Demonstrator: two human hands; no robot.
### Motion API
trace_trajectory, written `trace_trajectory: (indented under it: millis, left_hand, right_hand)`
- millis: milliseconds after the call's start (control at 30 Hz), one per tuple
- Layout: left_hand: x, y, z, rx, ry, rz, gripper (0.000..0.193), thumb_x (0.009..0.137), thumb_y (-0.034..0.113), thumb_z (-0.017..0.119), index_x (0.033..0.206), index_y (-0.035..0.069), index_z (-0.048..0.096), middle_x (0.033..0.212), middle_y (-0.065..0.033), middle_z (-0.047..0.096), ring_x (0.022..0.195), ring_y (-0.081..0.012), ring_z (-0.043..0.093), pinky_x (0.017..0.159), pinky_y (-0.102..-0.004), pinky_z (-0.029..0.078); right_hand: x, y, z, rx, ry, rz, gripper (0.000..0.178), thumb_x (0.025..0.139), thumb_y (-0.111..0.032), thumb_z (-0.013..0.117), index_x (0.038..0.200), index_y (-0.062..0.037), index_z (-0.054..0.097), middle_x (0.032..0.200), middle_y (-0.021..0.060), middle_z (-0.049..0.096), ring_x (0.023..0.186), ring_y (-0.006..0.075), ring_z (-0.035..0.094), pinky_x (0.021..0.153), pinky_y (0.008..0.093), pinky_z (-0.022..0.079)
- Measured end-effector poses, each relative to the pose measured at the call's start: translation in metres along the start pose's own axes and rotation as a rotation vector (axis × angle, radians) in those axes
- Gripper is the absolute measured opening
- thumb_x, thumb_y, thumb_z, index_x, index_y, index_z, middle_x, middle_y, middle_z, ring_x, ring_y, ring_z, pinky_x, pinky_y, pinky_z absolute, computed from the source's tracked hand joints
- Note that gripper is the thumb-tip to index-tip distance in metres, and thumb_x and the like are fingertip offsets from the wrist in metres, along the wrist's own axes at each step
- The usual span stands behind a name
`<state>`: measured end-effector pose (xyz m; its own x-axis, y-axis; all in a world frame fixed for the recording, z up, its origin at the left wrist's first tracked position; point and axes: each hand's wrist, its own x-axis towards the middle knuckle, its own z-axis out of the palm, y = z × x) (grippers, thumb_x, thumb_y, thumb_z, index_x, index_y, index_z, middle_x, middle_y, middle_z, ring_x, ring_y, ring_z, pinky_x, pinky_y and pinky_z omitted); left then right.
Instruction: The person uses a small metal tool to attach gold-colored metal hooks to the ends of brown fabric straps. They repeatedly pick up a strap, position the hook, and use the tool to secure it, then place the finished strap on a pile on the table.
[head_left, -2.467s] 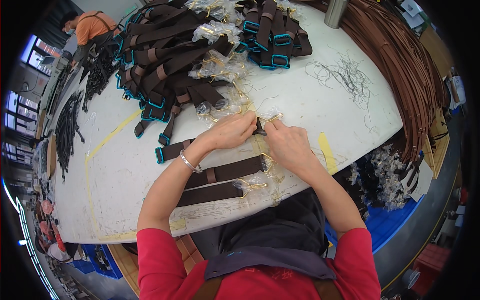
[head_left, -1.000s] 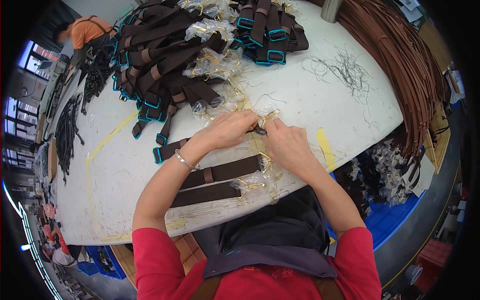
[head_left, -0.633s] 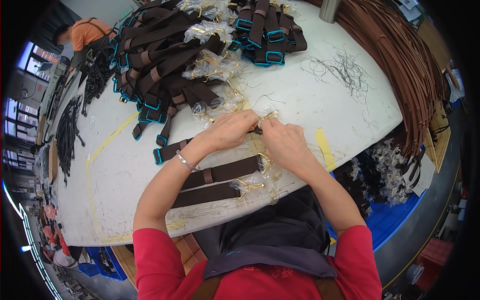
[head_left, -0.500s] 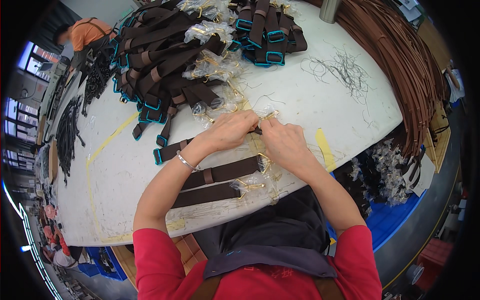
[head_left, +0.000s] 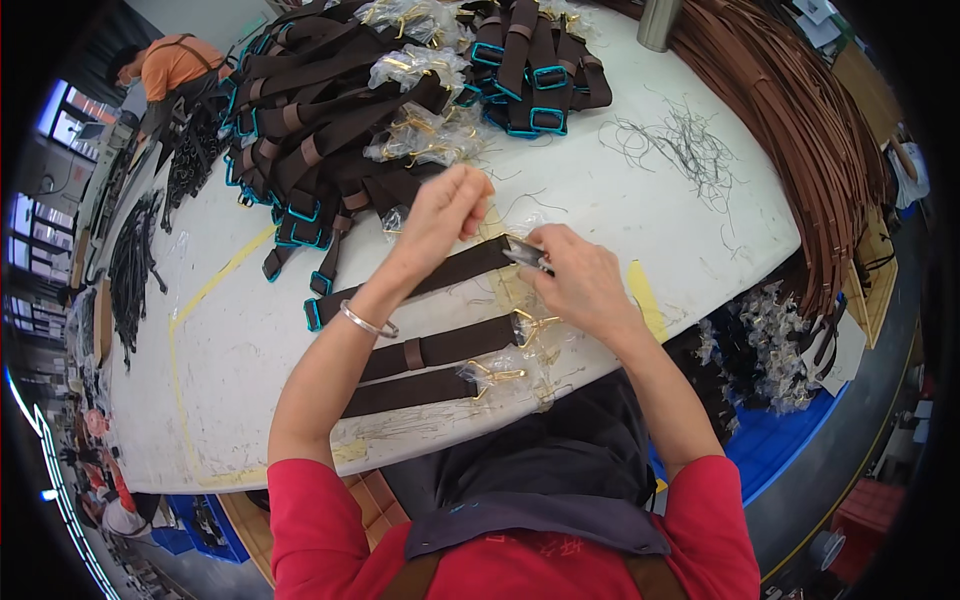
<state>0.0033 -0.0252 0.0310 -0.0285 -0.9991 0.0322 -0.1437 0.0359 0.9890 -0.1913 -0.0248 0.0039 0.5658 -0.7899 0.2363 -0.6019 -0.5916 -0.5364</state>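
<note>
My right hand (head_left: pixel 585 278) is closed around small metal thread snips (head_left: pixel 526 254), whose tips meet the right end of a dark brown webbing strap (head_left: pixel 430 276). A teal-edged buckle (head_left: pixel 313 315) is on that strap's left end. Above the strap, my left hand (head_left: pixel 445 212) is raised with its fingers pinched; what they hold, if anything, is too small to make out. Nearer to me lie a second strap (head_left: pixel 455 343) with a brown loop and a third strap (head_left: pixel 415 393). Gold hooks (head_left: pixel 534 325) in clear plastic wrap sit at their right ends.
A big heap of similar straps (head_left: pixel 320 130) covers the table's far left, with a smaller pile (head_left: pixel 535 70) beside it. Loose threads (head_left: pixel 690 150) lie to the right. Long brown strips (head_left: pixel 790 130) line the right edge. Another person (head_left: pixel 180 68) works at the far left.
My left hand has lifted off the strap's end, moving up and left. My right hand has shifted slightly right, and the snips in it now show.
</note>
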Motion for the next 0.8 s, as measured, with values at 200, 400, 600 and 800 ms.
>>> trace_trajectory:
  millis: [200, 400, 600, 800]
  left_hand:
    - [-0.033, 0.002, -0.024, 0.992, -0.348, 0.019, 0.039, 0.075, 0.029, 0.066, 0.099, 0.002, 0.053, 0.1, -0.0168, 0.059, 0.095, -0.0326, 0.056, 0.078, -0.0409, 0.045]
    - [-0.064, -0.021, -0.043, 1.12, -0.191, 0.183, 0.035, 0.075, 0.01, 0.059, 0.107, -0.001, 0.05, 0.095, -0.0188, 0.061, 0.089, -0.0355, 0.058, 0.077, -0.0412, 0.047]
    - [-0.072, 0.011, -0.074, 0.962, -0.15, 0.098, 0.029, 0.077, 0.003, 0.059, 0.105, 0.002, 0.054, 0.088, -0.0187, 0.063, 0.081, -0.0348, 0.06, 0.069, -0.0387, 0.045]
    - [-0.085, 0.062, -0.086, 0.844, -0.307, -0.1, 0.032, 0.075, 0.014, 0.07, 0.103, 0.003, 0.058, 0.078, -0.0145, 0.063, 0.07, -0.0255, 0.059, 0.063, -0.0322, 0.044]
  right_hand:
    - [0.018, 0.026, 0.001, -0.033, -0.06, -0.027, 0.025, 0.075, -0.016, 0.064, 0.095, -0.0038, 0.054, 0.077, 0.0151, 0.062, 0.071, 0.0339, 0.061, 0.063, 0.0446, 0.046]
    - [0.032, 0.037, -0.017, 0.467, -0.247, 0.221, 0.013, 0.077, -0.014, 0.061, 0.08, -0.0023, 0.056, 0.064, 0.0073, 0.058, 0.053, 0.02, 0.052, 0.051, 0.0311, 0.04]
    - [0.022, 0.033, -0.048, 0.977, -0.316, 0.471, 0.013, 0.081, -0.014, 0.06, 0.074, -0.006, 0.053, 0.058, -0.0074, 0.041, 0.041, -0.0001, 0.027, 0.035, 0.0185, 0.018]
    - [0.016, 0.023, -0.053, 0.954, -0.445, 0.466, 0.014, 0.08, -0.015, 0.061, 0.075, -0.0029, 0.056, 0.06, -0.0036, 0.049, 0.048, 0.0022, 0.036, 0.042, 0.0199, 0.026]
